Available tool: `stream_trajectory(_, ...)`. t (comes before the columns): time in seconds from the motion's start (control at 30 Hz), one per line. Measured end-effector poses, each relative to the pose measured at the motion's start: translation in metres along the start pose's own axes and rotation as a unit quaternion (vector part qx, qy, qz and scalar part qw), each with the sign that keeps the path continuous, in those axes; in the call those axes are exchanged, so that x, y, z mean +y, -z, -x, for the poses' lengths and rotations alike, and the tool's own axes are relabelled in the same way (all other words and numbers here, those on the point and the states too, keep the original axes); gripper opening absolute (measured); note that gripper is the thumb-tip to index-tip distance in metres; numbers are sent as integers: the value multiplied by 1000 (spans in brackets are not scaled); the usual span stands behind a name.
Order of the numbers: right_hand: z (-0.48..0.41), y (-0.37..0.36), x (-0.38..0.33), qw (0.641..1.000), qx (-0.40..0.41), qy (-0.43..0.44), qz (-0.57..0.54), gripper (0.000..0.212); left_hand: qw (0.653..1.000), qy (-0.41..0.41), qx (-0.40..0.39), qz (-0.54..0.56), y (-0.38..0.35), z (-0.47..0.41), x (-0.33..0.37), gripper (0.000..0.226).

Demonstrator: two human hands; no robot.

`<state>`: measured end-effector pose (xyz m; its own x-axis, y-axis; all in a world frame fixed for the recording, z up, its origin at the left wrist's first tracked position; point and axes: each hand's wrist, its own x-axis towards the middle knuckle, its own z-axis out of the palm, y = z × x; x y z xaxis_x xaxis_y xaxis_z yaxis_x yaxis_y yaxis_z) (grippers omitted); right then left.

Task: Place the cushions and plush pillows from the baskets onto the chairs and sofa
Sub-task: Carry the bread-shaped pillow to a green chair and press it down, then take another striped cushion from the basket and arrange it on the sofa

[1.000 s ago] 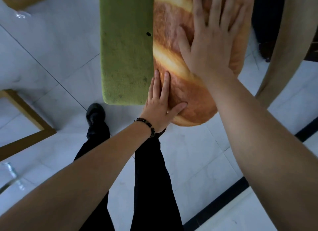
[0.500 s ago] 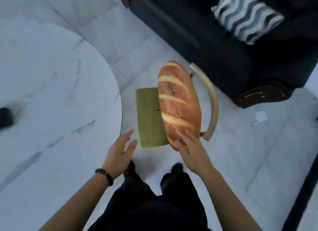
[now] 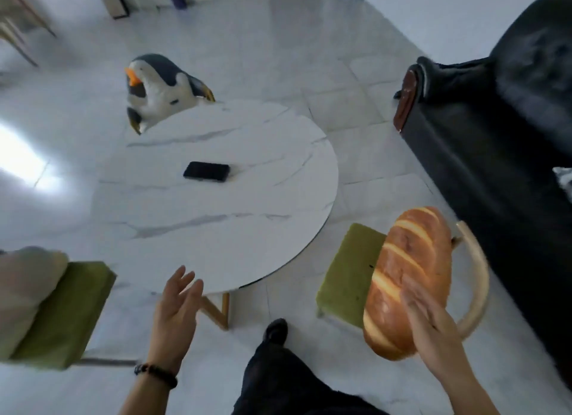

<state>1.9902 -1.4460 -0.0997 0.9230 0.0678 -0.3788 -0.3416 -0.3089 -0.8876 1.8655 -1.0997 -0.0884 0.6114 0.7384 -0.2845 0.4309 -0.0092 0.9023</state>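
Bread pillow on R chair; task prob. well along.
Penguin beyond bench, beige cushion on L chair. L hand spread, empty; R hand flat on pillow's near end. Baskets unseen, so what's left: can't tell.

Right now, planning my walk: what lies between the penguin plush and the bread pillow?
The round marble table fills that stretch between the penguin plush and the bread pillow, seen in the head view; a black phone lies on it.
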Motion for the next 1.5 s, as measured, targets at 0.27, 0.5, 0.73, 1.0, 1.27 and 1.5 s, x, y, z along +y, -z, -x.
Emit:
stream_trajectory(0.27, 48, -51, 3, 979, -190, 47, 51, 48, 970, 88, 220, 59, 108, 207, -68, 52)
stream_trajectory(0.5, 162, -189, -12, 894, -396, 154, 143, 44, 866, 96, 470, 143, 225, 367, -153, 51)
stream_trajectory(0.73, 362, -370, 24, 758, -546, 258, 247, 61, 736, 143, 617, 239, 332, 483, -257, 43)
stream_trajectory(1.0, 517, -510, 35, 650, -644, 301, 269, 75, 693, 185, 660, 227, 463, 520, -304, 47)
stream_trajectory(1.27, 588, -698, 72, 673, -636, 275, 259, 74, 698, 198, 645, 240, 640, 446, -389, 48)
stream_trajectory(1.5, 708, -916, 34, 636, -668, 287, 257, 75, 715, 178, 651, 182, 870, 384, -412, 57)
